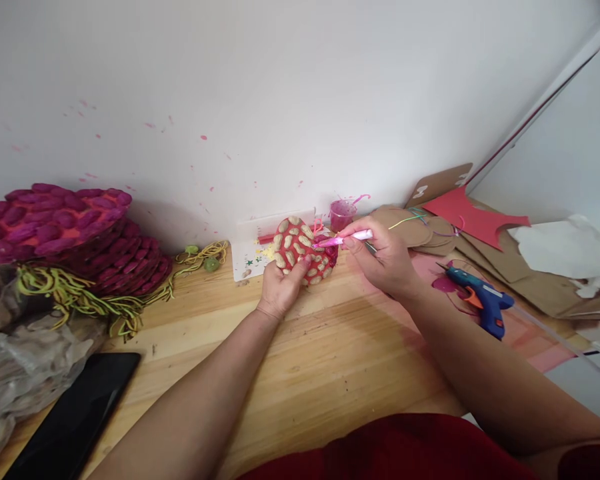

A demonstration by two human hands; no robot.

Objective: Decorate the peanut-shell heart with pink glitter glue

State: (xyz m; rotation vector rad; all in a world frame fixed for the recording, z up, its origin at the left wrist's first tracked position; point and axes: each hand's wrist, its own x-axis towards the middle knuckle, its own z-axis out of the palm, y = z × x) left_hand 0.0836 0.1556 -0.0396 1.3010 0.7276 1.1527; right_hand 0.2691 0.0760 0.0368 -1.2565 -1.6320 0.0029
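Note:
My left hand [281, 285] grips the lower edge of a round red disc [295, 248] studded with peanuts in their shells, thumb on its front. Most of the peanuts are bare tan; those along the right side are coated in wet magenta paint. Between the fingers of my right hand [384, 257] is a paintbrush [343, 239] with a white, pink-smeared handle, its tip against the disc's painted right part. Just behind, near the wall, stands a clear cup of pink paint [343, 215] with a pink stick or stirrer leaning out.
Magenta peanut discs [80, 233] are stacked at left above green yarn [80, 293]. A black phone [75, 413] lies near a plastic bag [35, 360]. On the right are a blue glue gun [480, 300], cardboard circles [410, 230] and red paper [480, 217].

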